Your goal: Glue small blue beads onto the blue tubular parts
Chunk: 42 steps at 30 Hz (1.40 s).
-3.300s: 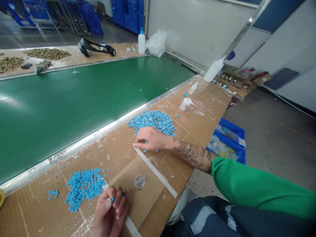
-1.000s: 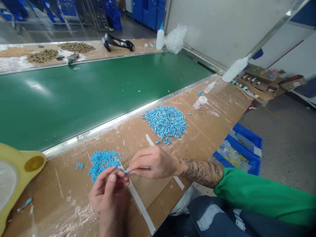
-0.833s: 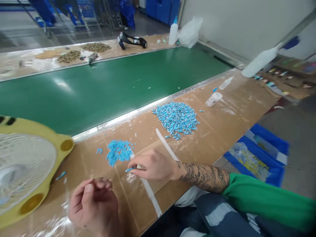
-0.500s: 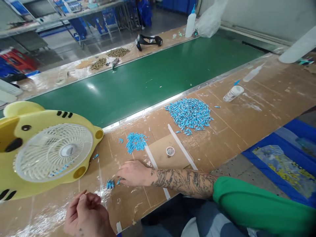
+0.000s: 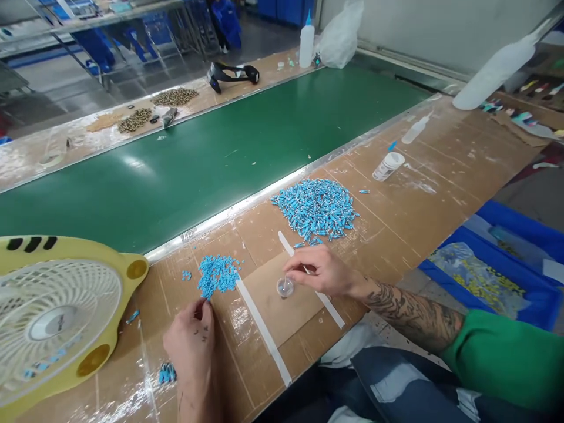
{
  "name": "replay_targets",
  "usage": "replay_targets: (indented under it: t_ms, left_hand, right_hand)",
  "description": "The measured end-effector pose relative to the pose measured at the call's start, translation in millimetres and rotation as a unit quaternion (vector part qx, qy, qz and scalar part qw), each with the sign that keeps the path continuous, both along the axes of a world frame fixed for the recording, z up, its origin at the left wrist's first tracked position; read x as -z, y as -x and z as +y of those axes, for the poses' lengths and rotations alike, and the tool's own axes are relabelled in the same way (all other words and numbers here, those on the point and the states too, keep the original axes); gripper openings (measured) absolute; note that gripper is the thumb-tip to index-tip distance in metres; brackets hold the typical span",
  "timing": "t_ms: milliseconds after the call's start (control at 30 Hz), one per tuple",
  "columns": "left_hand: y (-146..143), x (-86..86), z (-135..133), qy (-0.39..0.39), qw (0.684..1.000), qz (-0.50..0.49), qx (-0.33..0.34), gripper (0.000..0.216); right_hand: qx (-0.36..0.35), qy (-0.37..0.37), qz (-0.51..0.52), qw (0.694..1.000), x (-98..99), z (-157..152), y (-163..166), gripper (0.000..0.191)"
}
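The right hand point(image 5: 324, 270) is pinching a thin stick point(image 5: 285, 279) in the cup point(image 5: 284, 291), which is sitting on cardboard point(image 5: 259, 302). The left hand point(image 5: 192, 335) is resting by the blue rings point(image 5: 218, 274); its grip is not showing. Sideways pulling could be tipping the cup.

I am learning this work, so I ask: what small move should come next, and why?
Probably lift the thin stick from the clear dish: the right hand seems to pinch its upper end over the dish, while the left hand is at the edge of the blue rings.
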<state>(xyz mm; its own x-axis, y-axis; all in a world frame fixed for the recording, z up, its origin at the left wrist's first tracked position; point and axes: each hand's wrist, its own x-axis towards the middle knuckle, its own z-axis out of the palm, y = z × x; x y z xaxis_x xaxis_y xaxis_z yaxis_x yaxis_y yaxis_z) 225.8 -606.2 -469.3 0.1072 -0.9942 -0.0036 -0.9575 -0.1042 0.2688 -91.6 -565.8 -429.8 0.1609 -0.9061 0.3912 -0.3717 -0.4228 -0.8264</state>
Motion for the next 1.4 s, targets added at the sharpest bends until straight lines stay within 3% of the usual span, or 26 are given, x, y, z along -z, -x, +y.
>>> replay_targets:
  t_ms: [367,733,933,1067,1233,1400]
  left_hand:
    - [6.4,-18.2,-4.2,-0.063,0.997,-0.047,0.005,0.037]
    - [3.8,-20.5,-13.7,-0.107,0.989,-0.099,0.012,0.041]
    - [8.8,-24.3,-17.0,-0.114,0.983,-0.134,0.049,0.041]
    - [15.2,-33.1,-25.0,-0.164,0.961,-0.201,0.095,0.037]
    - [21.2,-44.9,-47.0,-0.279,0.907,-0.276,0.154,0.032]
    - [25.5,-47.7,-60.6,-0.309,0.885,-0.303,0.172,0.028]
  right_hand:
    - [-0.061,0.034,-0.043,0.997,23.0,-14.8,8.2,0.010]
    - [-0.079,0.047,-0.066,0.994,25.8,-12.1,15.7,0.012]
    - [-0.083,0.041,-0.061,0.994,26.3,-11.4,17.7,0.013]
    - [-0.082,0.042,-0.055,0.994,26.1,-11.3,17.5,0.013]
    - [-0.082,0.042,-0.060,0.994,28.2,-12.6,16.6,0.009]
    - [-0.069,0.029,-0.054,0.996,26.2,-14.3,21.3,0.011]
